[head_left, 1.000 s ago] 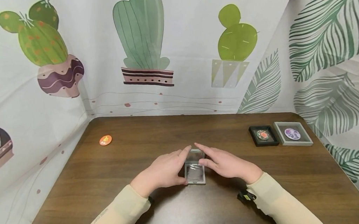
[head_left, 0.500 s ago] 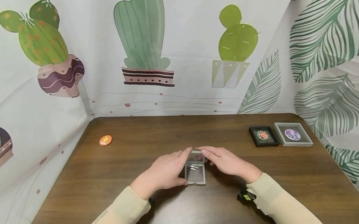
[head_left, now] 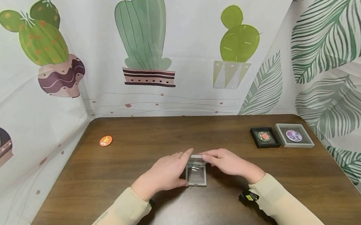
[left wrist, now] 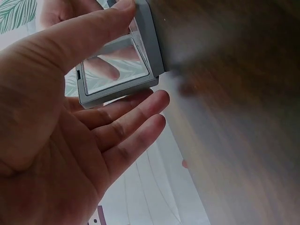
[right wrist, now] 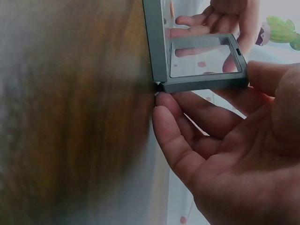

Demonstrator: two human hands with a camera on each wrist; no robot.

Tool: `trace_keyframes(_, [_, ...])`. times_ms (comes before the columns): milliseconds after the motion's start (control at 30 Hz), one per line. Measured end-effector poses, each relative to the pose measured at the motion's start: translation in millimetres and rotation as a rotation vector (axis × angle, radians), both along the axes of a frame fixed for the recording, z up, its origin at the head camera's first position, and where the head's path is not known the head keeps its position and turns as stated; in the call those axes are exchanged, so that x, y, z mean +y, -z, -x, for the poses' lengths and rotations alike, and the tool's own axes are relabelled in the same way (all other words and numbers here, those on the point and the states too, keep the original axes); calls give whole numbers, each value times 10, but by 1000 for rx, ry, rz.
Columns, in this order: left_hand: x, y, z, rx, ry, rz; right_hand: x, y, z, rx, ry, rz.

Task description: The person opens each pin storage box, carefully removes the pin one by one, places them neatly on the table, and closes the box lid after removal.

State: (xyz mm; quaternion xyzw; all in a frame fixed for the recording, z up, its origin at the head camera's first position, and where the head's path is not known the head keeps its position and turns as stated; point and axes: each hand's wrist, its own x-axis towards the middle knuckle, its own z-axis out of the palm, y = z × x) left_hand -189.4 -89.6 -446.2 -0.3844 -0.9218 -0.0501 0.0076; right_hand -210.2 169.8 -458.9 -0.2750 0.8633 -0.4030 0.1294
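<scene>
A grey hinged display frame point(head_left: 197, 185) with clear film windows lies at mid-table, its lid point(right wrist: 206, 85) raised steeply from the base. My right hand point(head_left: 227, 162) pinches the lid's free edge, thumb in front and the other fingers behind it. On the left side, my left hand point(head_left: 164, 172) spans the frame: the thumb touches the base near its front left corner, and long, nearly straight fingers reach past the lid's side in the left wrist view. Through the windows only film shows, with nothing held in it.
At the back right a black display frame point(head_left: 257, 143) holds a round red-and-green badge. Beside it lies a larger grey frame point(head_left: 310, 144) with a purple badge. An orange round badge point(head_left: 106, 141) is at the back left. Printed curtains hang behind the table point(head_left: 87, 176).
My right hand has come down a little from fingers held out beside the lid to pinching its top edge. The lid has tipped lower toward the base. My left hand stays put.
</scene>
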Motion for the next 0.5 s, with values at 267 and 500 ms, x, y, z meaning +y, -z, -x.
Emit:
trace_keyframes(267, [-1, -6, -5, 1, 12, 7, 41, -3, 2, 84, -61, -101])
trace_keyframes(500, [-8, -5, -1, 13, 13, 7, 28, 5, 1, 29, -104, -54])
